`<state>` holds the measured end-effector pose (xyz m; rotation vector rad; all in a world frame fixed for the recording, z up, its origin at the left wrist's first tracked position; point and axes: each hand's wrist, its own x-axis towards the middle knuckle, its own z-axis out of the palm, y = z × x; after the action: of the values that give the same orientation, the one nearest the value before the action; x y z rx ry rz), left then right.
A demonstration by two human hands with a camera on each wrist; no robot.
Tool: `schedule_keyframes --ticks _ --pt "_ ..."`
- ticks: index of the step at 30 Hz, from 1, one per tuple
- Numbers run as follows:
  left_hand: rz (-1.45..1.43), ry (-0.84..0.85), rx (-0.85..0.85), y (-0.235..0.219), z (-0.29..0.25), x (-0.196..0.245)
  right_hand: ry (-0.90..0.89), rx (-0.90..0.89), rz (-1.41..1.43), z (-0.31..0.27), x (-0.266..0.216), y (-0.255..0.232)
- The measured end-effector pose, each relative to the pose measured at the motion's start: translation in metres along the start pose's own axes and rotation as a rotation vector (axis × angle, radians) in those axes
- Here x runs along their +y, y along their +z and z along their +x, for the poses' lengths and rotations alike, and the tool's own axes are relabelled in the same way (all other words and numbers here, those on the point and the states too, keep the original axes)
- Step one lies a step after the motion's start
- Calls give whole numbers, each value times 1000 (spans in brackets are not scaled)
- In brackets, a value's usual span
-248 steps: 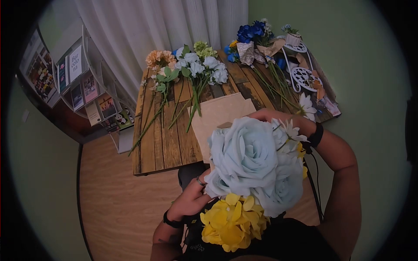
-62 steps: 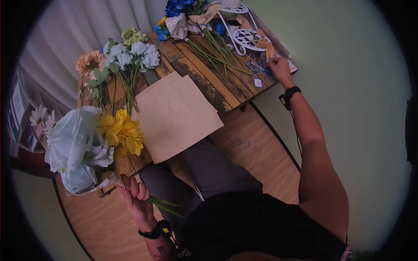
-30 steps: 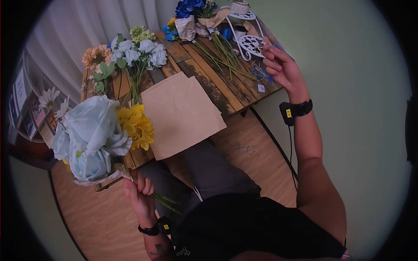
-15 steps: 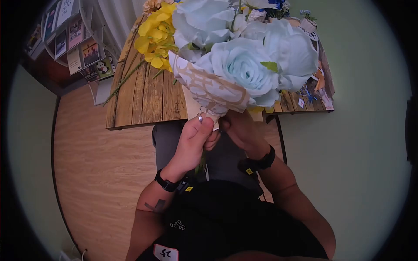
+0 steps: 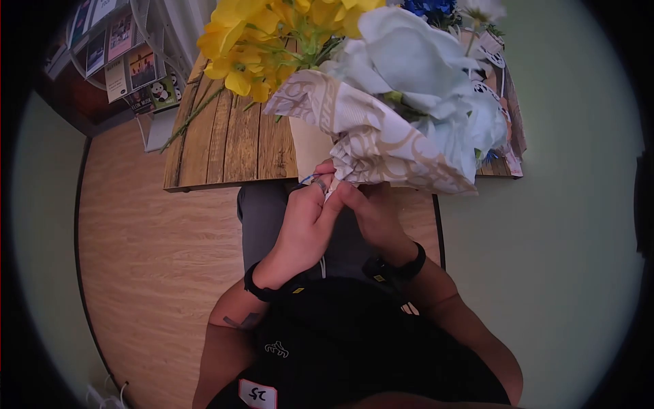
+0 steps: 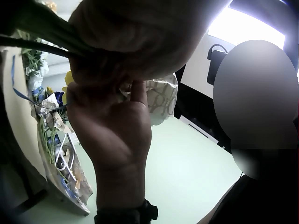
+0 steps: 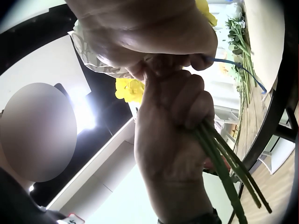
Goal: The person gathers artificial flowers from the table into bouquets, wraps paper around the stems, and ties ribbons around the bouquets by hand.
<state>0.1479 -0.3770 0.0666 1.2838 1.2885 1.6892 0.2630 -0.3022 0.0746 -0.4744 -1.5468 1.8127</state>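
Observation:
A bouquet of pale blue roses (image 5: 415,51) and yellow flowers (image 5: 248,51) is held upright over the person's lap, its neck gathered in white-and-tan patterned wrapping paper (image 5: 371,133). The left hand (image 5: 303,221) grips the bundle below the paper. Green stems (image 7: 222,163) come out under its curled fingers in the right wrist view. Close against it, the right hand (image 5: 378,218) reaches round the neck. From the right hand's fingertips runs a thin blue tie (image 6: 24,94), with its free end curving away. Where the tie passes behind the neck is hidden.
A wooden table (image 5: 231,146) lies in front, with brown paper sheets (image 5: 306,153) near its edge. Loose flowers and stems (image 6: 44,135) and a white metal stand (image 6: 70,154) are on it. A brochure rack (image 5: 139,68) stands at the left.
The right hand came back from the blue ties at the table's right to the bouquet's neck. The bouquet moved to the middle, then tilted. The blue tie now shows beside the hands.

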Motion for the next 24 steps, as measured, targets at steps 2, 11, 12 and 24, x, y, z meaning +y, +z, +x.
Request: schedule_keyframes --ticks 2,11,12,24 --pt "105 -114 -72 -11 -1 -3 35 3 61 4 9 -6" --pt "-49 -263 57 -5 -2 -11 170 84 148 -1 6 -6" --pt "-105 -294 158 -2 1 -8 147 103 122 0 8 -5" --pt "-152 -90 290 5 9 -18 107 130 26 2 0 -3"
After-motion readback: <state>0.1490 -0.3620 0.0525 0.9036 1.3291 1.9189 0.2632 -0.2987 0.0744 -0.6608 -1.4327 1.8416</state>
